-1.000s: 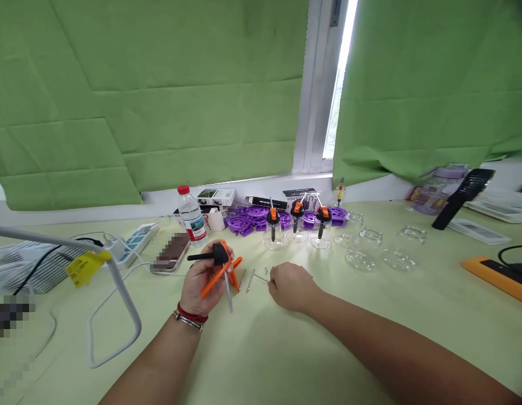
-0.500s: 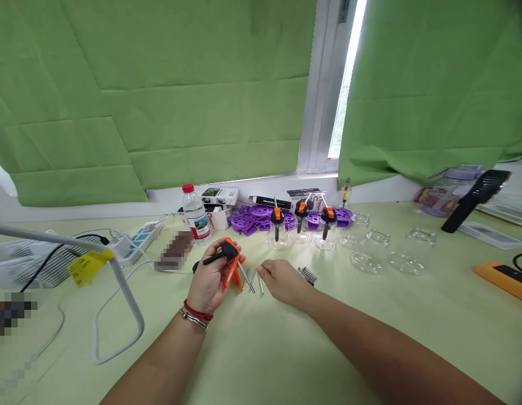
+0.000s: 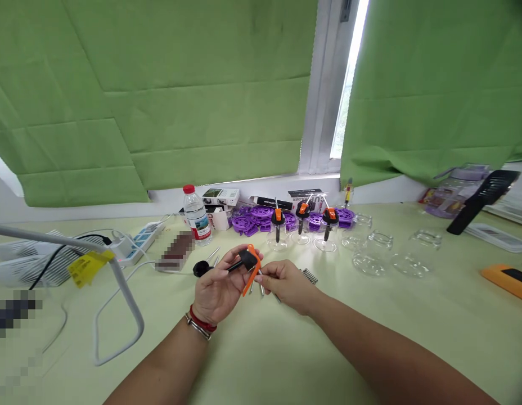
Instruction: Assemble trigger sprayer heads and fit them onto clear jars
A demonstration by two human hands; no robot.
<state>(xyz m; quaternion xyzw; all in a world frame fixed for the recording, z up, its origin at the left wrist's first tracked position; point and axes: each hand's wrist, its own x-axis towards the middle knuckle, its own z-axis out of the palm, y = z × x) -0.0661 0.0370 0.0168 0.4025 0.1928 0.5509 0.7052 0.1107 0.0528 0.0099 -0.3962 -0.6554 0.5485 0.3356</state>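
Note:
My left hand (image 3: 219,292) is wrapped round an orange-and-black plastic piece (image 3: 253,266), which has a black stem pointing left across my palm. Close against its right side, my right hand (image 3: 288,286) pinches a thin metal rod (image 3: 278,298) whose end sticks out below my fingers. Whether the rod touches or enters the orange piece cannot be made out. Under my hands lie a few more metal rods (image 3: 261,290). A round black part (image 3: 201,269) lies just left of my left hand. Beside my right hand rests a cluster of small metal pieces (image 3: 310,275).
Behind stand three glass vessels with orange-and-black tops (image 3: 278,216), before purple plastic parts (image 3: 244,224). Upturned-looking glass jars (image 3: 373,253) stand to the right. A water bottle (image 3: 197,216), a power strip (image 3: 145,239) and a grey bent tube (image 3: 130,306) are at left.
My left hand has shifted right and turned the orange-and-black piece, bringing it against my right fingers. My right hand has moved slightly right, and a rod end now shows beneath it.

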